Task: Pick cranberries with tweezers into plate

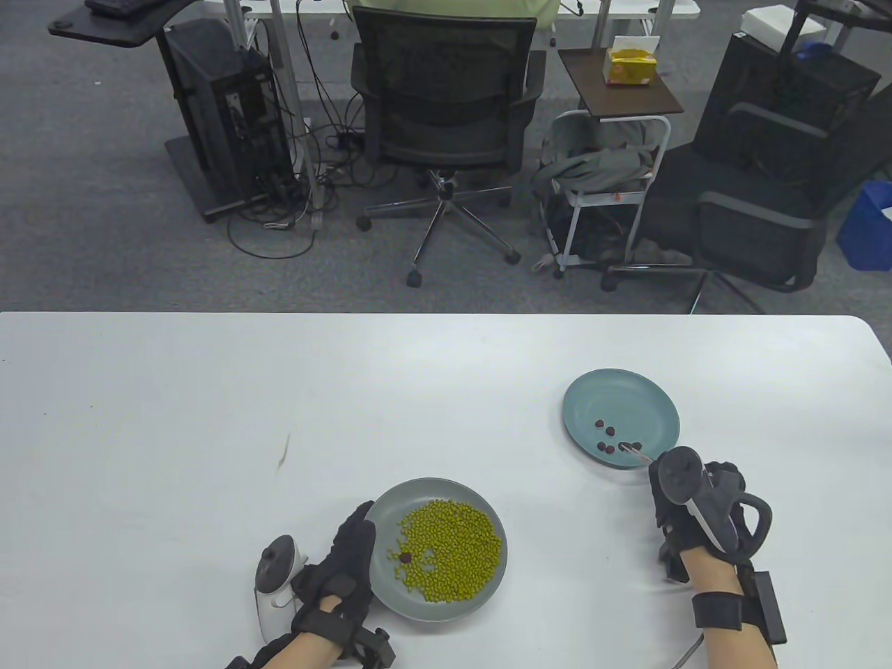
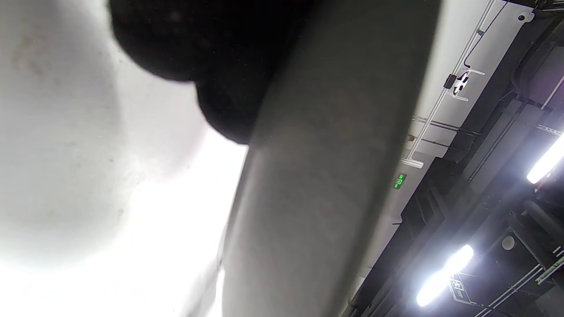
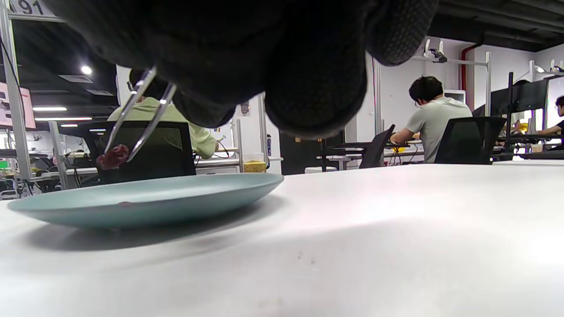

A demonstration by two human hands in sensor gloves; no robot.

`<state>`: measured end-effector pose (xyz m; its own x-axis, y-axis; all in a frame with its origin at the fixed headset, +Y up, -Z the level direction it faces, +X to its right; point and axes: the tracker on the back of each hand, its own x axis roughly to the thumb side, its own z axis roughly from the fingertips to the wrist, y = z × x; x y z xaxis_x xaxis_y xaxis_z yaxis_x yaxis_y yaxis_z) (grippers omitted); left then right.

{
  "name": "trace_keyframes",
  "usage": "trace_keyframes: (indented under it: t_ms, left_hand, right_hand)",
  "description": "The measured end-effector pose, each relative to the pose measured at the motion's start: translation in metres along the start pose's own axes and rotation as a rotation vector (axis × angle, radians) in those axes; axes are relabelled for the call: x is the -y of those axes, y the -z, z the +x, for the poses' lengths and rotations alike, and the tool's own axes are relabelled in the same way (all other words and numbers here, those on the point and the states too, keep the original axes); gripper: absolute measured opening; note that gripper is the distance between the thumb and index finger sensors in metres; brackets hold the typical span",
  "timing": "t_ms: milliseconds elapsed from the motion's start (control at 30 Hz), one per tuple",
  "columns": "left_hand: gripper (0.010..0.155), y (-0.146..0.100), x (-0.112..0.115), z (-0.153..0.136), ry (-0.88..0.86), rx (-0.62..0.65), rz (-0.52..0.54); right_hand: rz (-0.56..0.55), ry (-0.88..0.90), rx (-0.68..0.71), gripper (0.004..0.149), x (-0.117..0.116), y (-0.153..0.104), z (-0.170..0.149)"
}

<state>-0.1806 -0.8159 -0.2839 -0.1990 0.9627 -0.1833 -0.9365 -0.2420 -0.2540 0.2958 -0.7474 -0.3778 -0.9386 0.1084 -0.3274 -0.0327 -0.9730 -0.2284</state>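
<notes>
Teal, round plate point(image 1: 651, 394) at the table's right holds several cranberries point(image 1: 605, 437); the right hand point(image 1: 697, 509) grips metal tweezers point(image 1: 637, 453) over its near rim; the left hand point(image 1: 334, 564) rests on a grey plate point(image 1: 481, 592) of green beans point(image 1: 453, 547). Left wrist view: blurred grey rim. Right wrist view: tweezers pinch a wrinkled cranberry point(image 3: 113, 157) above the plate.

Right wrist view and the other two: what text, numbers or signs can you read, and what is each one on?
"91": on a white sign at the top left corner of the right wrist view; its left edge is cut off.
Green lit sign on the ceiling in the left wrist view: too small to read.
Yellow box on the side table in the table view: print too blurred to read.
</notes>
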Motion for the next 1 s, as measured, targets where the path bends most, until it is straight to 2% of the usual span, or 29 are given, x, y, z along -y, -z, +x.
trace_keyframes:
  t_ms: [267,433,567,667,1000]
  left_hand:
    - [0.063,0.000,0.000,0.000,0.001,-0.002,-0.003]
    - [0.063,0.000,0.000,0.000,-0.001,-0.001,-0.002]
    - [0.063,0.000,0.000,-0.001,0.002,0.000,-0.002]
    - [0.063,0.000,0.001,-0.001,-0.003,-0.003,-0.004]
    - [0.063,0.000,0.001,0.000,-0.016,-0.004,0.003]
  right_hand:
    - [0.063,-0.043,-0.061,0.048,-0.008,0.003,0.000]
    - [-0.024,0.116,-0.062,0.048,0.013,0.001,-0.004]
    - [-0.093,0.239,-0.027,0.048,0.035,-0.008,-0.006]
    - [-0.093,0.281,0.004,0.049,0.044,-0.013,-0.003]
    - [-0.010,0.324,0.204,0.052,0.037,-0.031,0.038]
